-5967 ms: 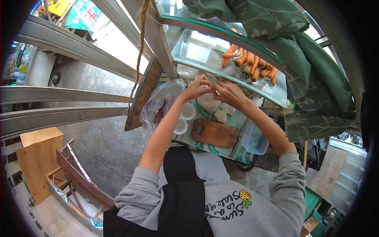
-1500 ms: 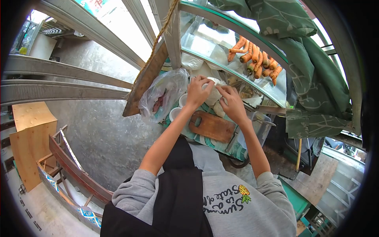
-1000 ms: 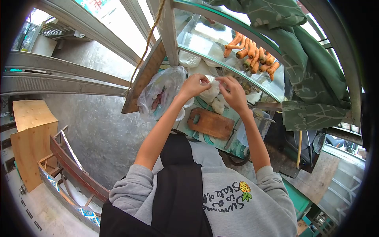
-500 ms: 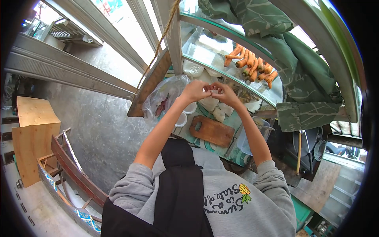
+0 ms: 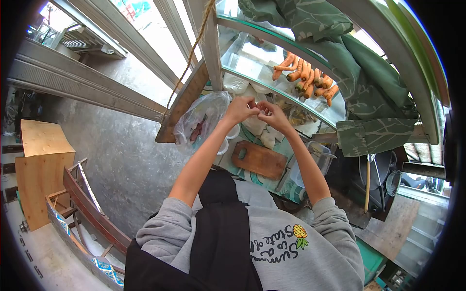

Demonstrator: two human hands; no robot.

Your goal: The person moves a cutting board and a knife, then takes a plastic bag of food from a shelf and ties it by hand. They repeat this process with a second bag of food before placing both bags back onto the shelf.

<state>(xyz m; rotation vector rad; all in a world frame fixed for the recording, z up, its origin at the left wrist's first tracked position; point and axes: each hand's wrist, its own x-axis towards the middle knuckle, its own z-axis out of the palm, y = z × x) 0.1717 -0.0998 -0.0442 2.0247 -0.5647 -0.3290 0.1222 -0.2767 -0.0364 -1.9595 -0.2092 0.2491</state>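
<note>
My left hand (image 5: 239,109) and my right hand (image 5: 270,113) meet fingertip to fingertip above the counter, pinching a small pale thing (image 5: 258,108) between them; what it is I cannot tell. Under the hands lie white lumps of food (image 5: 266,138) and two round white cups (image 5: 227,140). A wooden cutting board (image 5: 258,160) lies nearer to me on the green patterned counter (image 5: 286,185).
A clear plastic bag (image 5: 200,121) with dark contents sits left of the hands. Carrots (image 5: 306,80) lie on a glass shelf behind. A clear plastic tub (image 5: 309,165) stands right of the board. Green cloth (image 5: 369,87) hangs at the right. A rope (image 5: 190,53) hangs at the left.
Over the last second my hands, apart at first, came together at the fingertips and stayed joined above the white lumps. The view has tilted slightly.
</note>
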